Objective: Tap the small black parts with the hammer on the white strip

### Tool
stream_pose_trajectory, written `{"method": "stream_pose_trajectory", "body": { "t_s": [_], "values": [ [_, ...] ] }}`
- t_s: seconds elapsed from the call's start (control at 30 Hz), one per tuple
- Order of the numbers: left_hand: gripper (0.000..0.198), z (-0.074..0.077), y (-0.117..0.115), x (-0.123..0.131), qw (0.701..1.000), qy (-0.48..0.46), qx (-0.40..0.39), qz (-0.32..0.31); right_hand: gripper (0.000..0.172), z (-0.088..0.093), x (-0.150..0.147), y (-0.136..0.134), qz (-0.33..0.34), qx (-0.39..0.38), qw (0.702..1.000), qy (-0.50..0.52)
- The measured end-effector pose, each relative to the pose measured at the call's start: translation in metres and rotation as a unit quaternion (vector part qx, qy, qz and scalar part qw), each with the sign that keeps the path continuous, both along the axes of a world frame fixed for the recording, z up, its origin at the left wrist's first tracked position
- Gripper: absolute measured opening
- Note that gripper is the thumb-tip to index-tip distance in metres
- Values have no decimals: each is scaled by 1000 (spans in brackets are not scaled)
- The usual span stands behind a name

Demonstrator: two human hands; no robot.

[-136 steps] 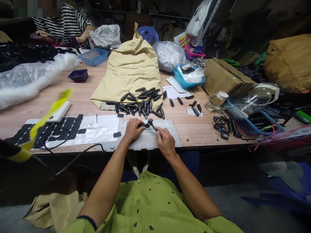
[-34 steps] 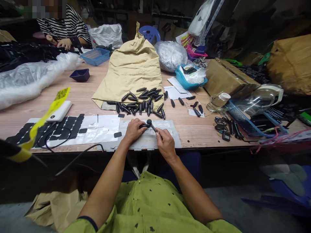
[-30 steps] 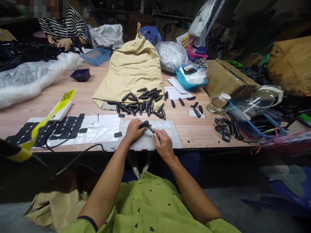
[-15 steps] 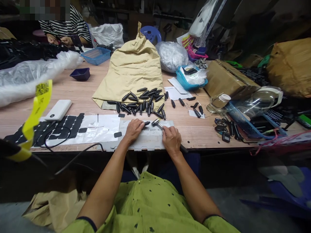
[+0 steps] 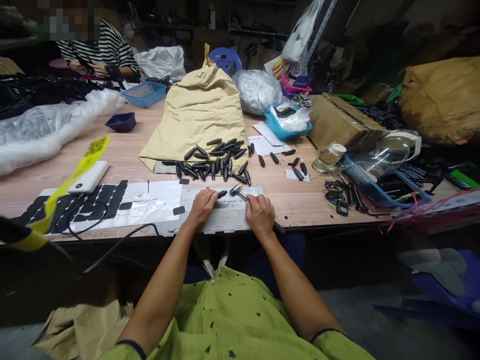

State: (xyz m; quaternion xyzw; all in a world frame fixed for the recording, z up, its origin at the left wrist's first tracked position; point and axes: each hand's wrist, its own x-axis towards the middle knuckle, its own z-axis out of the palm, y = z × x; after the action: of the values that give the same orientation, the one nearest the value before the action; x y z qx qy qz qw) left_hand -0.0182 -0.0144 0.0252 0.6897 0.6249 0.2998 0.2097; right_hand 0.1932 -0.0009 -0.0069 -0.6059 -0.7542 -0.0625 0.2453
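Note:
My left hand is closed on a small black plug-like part, pressing it down on a grey plate at the table's near edge. My right hand grips the handle of a small hammer; the metal hammer head rests just right of the part. Beyond the plate lies a pile of several black parts, in front of a tan cloth sack.
White sheets with black pads, a power bank and a black cable lie to the left. A water bottle, blue baskets, a cardboard box and keys crowd the right. A person in stripes works at the far left.
The hammer head was on the black part a second ago; it has lifted off and now sits a little to the right. My right hand has slid right along the handle.

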Motion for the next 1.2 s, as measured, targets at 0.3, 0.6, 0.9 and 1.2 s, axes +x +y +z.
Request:
{"method": "stream_pose_trajectory", "body": {
  "t_s": [0.3,0.6,0.9,1.2],
  "values": [
    [37,-31,-133,21,981,-58,-159,-97,28,-1,-1,-1,-4,-3,1000,0],
    [16,-5,-109,19,936,70,-292,-184,27,1,-2,-3,-2,-7,1000,-2],
    [24,50,54,40,997,51,32,-40,27,1,-4,-4,1,-12,1000,-12],
    [21,15,123,50,977,187,35,-99,26,3,-5,-5,1,-6,1000,-7]
  ]
}}
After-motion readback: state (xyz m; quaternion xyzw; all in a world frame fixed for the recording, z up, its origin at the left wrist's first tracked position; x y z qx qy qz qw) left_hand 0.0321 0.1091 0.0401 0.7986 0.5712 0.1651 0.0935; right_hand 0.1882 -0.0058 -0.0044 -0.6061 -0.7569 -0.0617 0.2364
